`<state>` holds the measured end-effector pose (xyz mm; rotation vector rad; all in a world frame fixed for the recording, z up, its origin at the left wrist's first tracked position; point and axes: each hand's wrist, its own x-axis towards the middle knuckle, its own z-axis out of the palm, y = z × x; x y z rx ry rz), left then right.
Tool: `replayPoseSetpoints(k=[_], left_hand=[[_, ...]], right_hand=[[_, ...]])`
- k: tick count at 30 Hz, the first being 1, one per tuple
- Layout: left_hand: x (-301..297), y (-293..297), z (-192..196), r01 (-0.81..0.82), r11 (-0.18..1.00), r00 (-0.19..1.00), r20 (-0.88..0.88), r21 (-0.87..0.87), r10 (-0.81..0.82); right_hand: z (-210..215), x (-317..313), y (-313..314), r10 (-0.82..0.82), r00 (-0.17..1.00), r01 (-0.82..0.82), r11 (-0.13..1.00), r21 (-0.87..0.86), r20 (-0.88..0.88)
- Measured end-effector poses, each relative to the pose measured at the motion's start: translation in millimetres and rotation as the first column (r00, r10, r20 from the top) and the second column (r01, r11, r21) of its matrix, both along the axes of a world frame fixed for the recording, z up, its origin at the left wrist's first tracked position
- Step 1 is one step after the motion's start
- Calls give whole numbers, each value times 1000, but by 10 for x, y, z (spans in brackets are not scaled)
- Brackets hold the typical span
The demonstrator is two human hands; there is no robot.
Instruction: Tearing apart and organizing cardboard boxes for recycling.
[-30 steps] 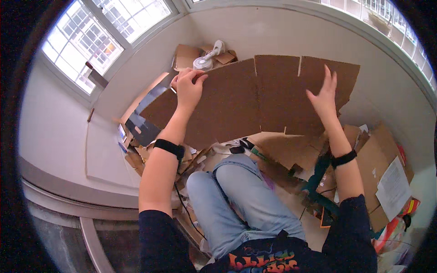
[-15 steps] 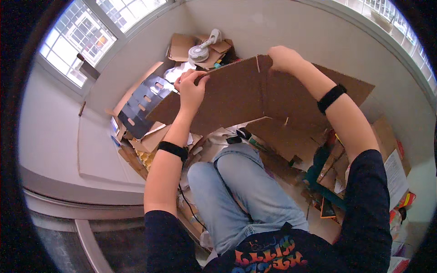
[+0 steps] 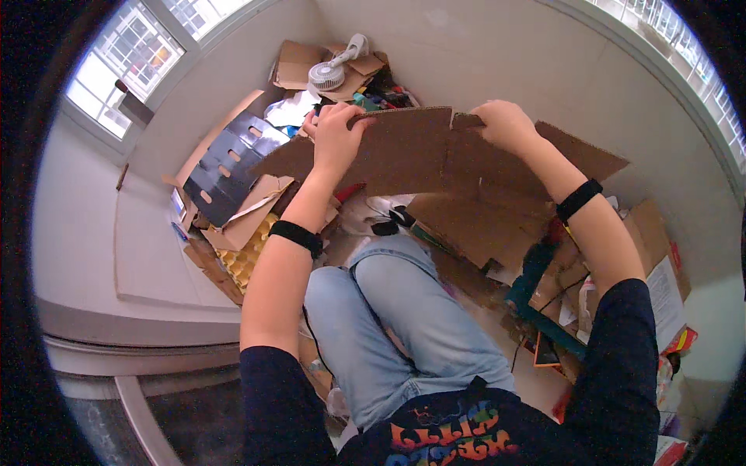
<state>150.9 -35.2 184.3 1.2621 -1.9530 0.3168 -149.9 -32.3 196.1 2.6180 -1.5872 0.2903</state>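
Note:
A large brown cardboard sheet (image 3: 404, 151) is held up in front of me above my knees, with a vertical crease and a short slit at its top edge. My left hand (image 3: 338, 133) pinches the top edge left of the slit, thumb on the near face. Just right of the slit, my right hand (image 3: 507, 128) grips the same edge, its fingertips partly hidden behind the board. The right part of the sheet extends behind my right forearm. Below it, another brown cardboard piece (image 3: 482, 229) slants toward the floor.
To the left stand a dark panel with oval slots (image 3: 225, 167) and yellow egg-crate foam (image 3: 247, 260). A white fan (image 3: 326, 75) rests on cardboard in the far corner. On the right lie a teal tool-shaped object (image 3: 536, 291), cardboard scraps and a white printed sheet (image 3: 662, 303).
The cardboard's top edge has come down on the right and looks more level. My right hand has lowered with it, and the slit has opened wider. The whole view has shifted slightly.

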Motion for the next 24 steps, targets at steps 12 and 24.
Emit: replayPoseSetpoints(k=[12,24], left_hand=[[-325,334,42,209,974,975,-58,-81,-214],[-487,679,-11,256,949,966,69,-182,-248]], right_hand=[[186,-344,-56,-175,969,159,982,103,176],[172,-400,-95,-304,947,305,952,4,101]])
